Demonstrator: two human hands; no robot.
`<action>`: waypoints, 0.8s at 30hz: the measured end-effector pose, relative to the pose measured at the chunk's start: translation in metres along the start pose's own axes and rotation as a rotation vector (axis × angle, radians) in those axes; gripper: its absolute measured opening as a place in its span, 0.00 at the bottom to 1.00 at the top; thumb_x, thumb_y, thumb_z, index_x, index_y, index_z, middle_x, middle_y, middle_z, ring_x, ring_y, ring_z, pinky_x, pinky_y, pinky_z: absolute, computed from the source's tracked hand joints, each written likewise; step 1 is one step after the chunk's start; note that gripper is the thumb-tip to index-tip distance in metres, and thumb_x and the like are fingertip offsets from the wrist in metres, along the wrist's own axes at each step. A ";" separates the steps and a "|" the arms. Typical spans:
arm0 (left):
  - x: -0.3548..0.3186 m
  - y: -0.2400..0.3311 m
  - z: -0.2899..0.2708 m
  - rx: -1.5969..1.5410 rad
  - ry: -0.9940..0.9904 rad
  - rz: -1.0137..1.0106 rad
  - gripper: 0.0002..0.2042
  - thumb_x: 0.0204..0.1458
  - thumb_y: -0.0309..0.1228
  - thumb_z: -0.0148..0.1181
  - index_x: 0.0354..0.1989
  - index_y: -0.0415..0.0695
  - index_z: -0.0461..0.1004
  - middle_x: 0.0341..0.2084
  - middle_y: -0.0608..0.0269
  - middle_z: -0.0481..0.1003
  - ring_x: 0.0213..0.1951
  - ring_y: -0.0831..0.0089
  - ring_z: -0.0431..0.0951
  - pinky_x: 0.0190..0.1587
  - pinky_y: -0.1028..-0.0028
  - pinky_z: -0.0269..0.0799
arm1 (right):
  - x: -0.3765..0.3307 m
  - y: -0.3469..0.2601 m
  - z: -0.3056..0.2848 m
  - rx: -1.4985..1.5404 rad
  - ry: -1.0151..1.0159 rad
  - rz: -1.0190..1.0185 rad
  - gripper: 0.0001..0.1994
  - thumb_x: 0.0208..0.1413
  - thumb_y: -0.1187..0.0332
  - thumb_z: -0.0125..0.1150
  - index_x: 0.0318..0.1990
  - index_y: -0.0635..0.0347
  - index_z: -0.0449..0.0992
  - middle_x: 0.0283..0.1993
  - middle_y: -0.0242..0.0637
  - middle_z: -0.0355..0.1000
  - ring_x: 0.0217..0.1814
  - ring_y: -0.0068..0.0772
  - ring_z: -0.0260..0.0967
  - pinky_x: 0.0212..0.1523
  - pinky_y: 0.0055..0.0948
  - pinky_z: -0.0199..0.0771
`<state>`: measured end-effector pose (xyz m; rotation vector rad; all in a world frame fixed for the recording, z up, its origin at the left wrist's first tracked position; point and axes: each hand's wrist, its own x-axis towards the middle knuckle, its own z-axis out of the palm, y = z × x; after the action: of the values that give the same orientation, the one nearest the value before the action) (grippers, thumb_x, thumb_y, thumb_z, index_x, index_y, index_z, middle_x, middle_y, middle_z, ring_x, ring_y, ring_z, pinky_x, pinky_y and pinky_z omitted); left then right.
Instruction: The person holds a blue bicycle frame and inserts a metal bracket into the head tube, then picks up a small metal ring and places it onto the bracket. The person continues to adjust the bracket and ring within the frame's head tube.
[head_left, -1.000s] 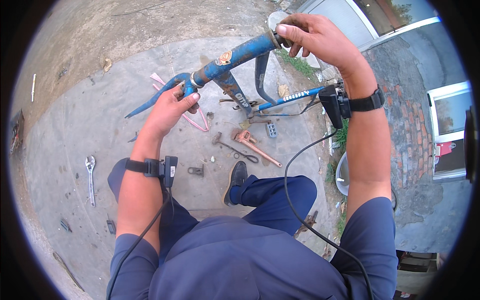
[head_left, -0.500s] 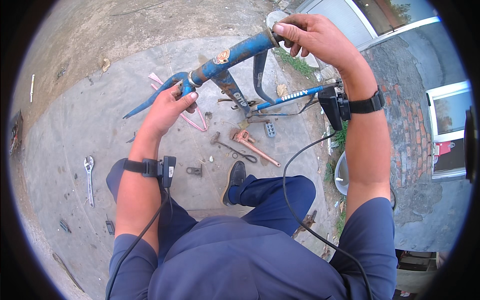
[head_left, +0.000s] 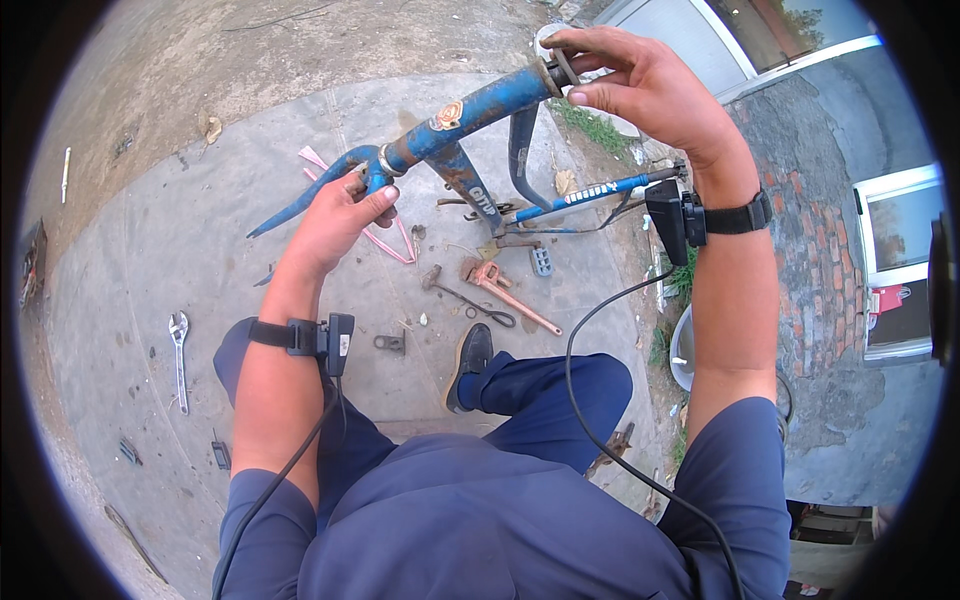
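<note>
A worn blue bicycle frame (head_left: 490,105) slants across the upper middle, its head tube tilted up to the right. A blue fork (head_left: 310,198) sits at the tube's lower left end. My left hand (head_left: 340,218) is closed round the fork's crown, just below the tube. At the upper right end, a dark ring (head_left: 565,69) sits round a dark threaded stub. My right hand (head_left: 645,95) has its fingertips and thumb on that ring. Some of its fingers are partly hidden behind the others.
On the concrete lie a reddish pipe wrench (head_left: 510,296), a hammer (head_left: 465,300), a grey block (head_left: 541,262) and a pink strap (head_left: 385,246). An adjustable wrench (head_left: 180,360) is at the left. A pale basin (head_left: 683,350) stands by the brick wall (head_left: 815,250) at right.
My right hand has shifted slightly right, and its fingers have spread, bringing the dark ring into view. My left hand stays on the fork crown; the frame has barely moved.
</note>
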<state>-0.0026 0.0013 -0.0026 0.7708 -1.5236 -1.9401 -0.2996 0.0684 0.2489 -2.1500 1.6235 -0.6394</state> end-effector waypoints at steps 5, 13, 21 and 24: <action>0.000 0.001 0.000 0.004 -0.004 -0.004 0.12 0.62 0.38 0.66 0.41 0.42 0.77 0.30 0.67 0.77 0.35 0.76 0.76 0.44 0.71 0.73 | -0.003 -0.007 0.000 -0.019 0.008 0.050 0.28 0.52 0.64 0.79 0.60 0.59 0.79 0.45 0.38 0.82 0.47 0.30 0.79 0.49 0.31 0.81; -0.001 0.002 -0.001 0.009 -0.008 -0.006 0.12 0.62 0.38 0.65 0.42 0.40 0.77 0.32 0.66 0.77 0.36 0.75 0.76 0.44 0.71 0.73 | 0.000 -0.016 0.002 -0.059 -0.003 0.265 0.26 0.58 0.55 0.74 0.60 0.60 0.79 0.40 0.36 0.81 0.41 0.23 0.78 0.38 0.25 0.78; 0.000 0.003 -0.001 0.013 -0.009 -0.014 0.12 0.63 0.37 0.64 0.43 0.40 0.77 0.32 0.66 0.76 0.37 0.75 0.76 0.45 0.71 0.72 | -0.001 -0.006 -0.001 0.049 -0.043 0.049 0.24 0.57 0.76 0.70 0.63 0.59 0.76 0.50 0.37 0.80 0.52 0.29 0.78 0.54 0.31 0.80; -0.001 0.002 -0.001 0.013 -0.011 -0.013 0.12 0.63 0.37 0.64 0.43 0.40 0.77 0.32 0.66 0.77 0.37 0.75 0.76 0.45 0.72 0.72 | -0.002 -0.004 -0.002 0.081 -0.056 0.036 0.26 0.57 0.80 0.68 0.64 0.59 0.74 0.57 0.37 0.78 0.59 0.31 0.75 0.61 0.33 0.78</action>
<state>-0.0013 0.0009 -0.0002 0.7789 -1.5431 -1.9489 -0.2983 0.0716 0.2522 -2.0586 1.5759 -0.6175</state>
